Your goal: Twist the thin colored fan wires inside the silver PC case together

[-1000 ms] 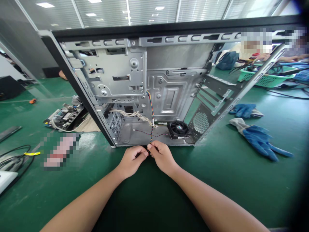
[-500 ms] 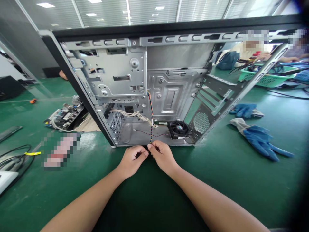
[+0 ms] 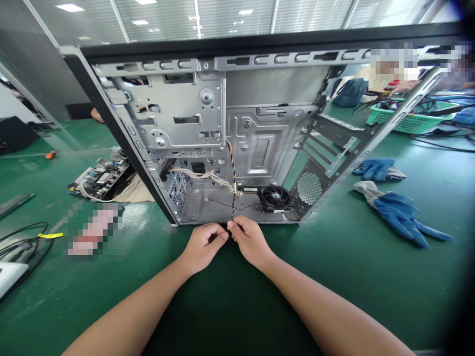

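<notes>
"Since both hands meet at the case's lower front edge, what do they have hold of?"

"Twisted, multicoloured cable of thin coated wires (image 3: 233, 165): red, yellow, blue, black strands. Left hand (image 3: 200, 249): thumb and index finger nearly together, looks to be pinching the cable's dark lower end. Right hand (image 3: 253, 242): thumb pressed to bent fingers, cable running into the pinch. Other fingers curled in. Cable tip hidden; can't tell if there's a plug."

"Where's the cable?"

"Hangs across the open side of the silver metal computer case with black edges (image 3: 237, 48). Comes out by the lower right corner of the flat silver metal drive cage (image 3: 178, 101), ends at the fingertips."

"Handling?"

"Light, I'd judge. Bends easily; the twist probably adds some spring. Coating likely smooth, so a bit slippery. Weak spot would be the wire ends. Best hold: near the lower end, as a whole bundle, not one strand."

"Direction?"

"Long axis top to bottom, near upright in view. Slight bow under the cage, then almost straight. Lower end points toward the person. Passes left of the black square cooling fan (image 3: 277, 196). White bundled wires (image 3: 213, 177) touch it or cross behind; can't tell which."
</notes>
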Available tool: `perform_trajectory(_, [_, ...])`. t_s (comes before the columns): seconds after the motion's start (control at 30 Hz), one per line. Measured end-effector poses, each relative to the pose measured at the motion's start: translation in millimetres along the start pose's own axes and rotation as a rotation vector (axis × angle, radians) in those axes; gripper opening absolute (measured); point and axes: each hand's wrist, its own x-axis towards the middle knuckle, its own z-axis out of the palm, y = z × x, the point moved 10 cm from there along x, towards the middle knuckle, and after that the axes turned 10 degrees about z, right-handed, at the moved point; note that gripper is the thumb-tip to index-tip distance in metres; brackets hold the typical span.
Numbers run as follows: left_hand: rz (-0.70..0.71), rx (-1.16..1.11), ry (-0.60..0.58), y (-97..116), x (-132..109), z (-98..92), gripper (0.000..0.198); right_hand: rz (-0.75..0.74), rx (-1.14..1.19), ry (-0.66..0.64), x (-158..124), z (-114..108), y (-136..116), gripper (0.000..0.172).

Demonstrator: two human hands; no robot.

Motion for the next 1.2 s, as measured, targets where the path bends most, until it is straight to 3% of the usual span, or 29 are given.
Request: perform_trajectory(1.2, [-0.039, -0.004, 0.008, -3.0, -1.2, 0.6, 0.019, 0.003, 0.002, 0.001, 1.3, 1.0, 3.8, 0.031])
